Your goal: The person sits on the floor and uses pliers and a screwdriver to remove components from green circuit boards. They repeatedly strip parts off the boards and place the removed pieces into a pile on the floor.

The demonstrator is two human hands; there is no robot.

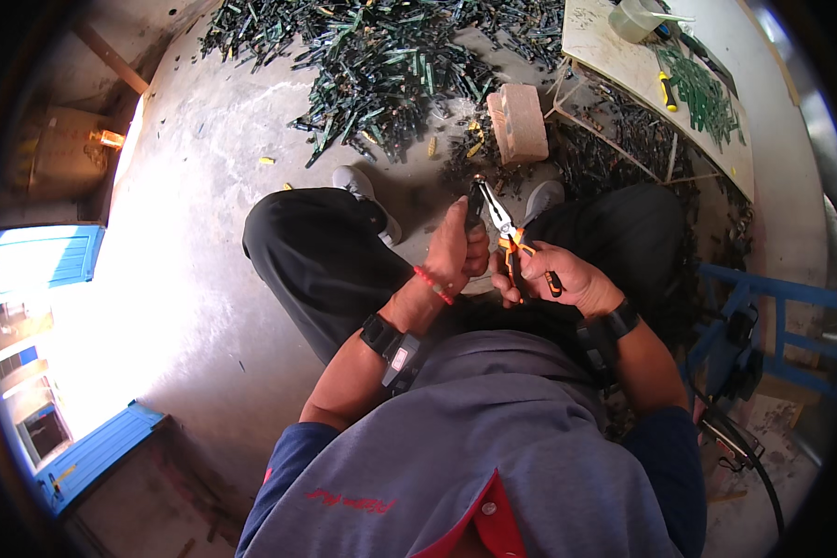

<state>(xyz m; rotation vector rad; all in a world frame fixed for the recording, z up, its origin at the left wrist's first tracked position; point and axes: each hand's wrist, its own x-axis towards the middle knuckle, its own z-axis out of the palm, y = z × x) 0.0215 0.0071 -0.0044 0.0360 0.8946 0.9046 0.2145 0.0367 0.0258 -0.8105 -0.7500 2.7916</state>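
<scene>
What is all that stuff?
Pliers: one, silver-orange, centre
Dark piece: one, black, centre
Strip pile: one, dark, floor
Brick: one, pinkish, floor
Tabletop: one, pale, right
Strips: uncountable, green, tabletop
Tub: one, translucent, tabletop
Tool: one, yellow, tabletop
Frame: one, blue, right
Shoes: two, greyish, floor
Trousers: one, black, middle
Shirt: one, grey, bottom
Bracelet: one, red, wrist
Wristbands: two, black, wrists
Left hand: one, bare, on dark piece
Right hand: one, bare, on pliers

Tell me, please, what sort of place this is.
Probably a workshop or salvage room: dark and green strips lie heaped on the floor, a yellow-handled tool lies on a table, and the right hand holds pliers.
</scene>
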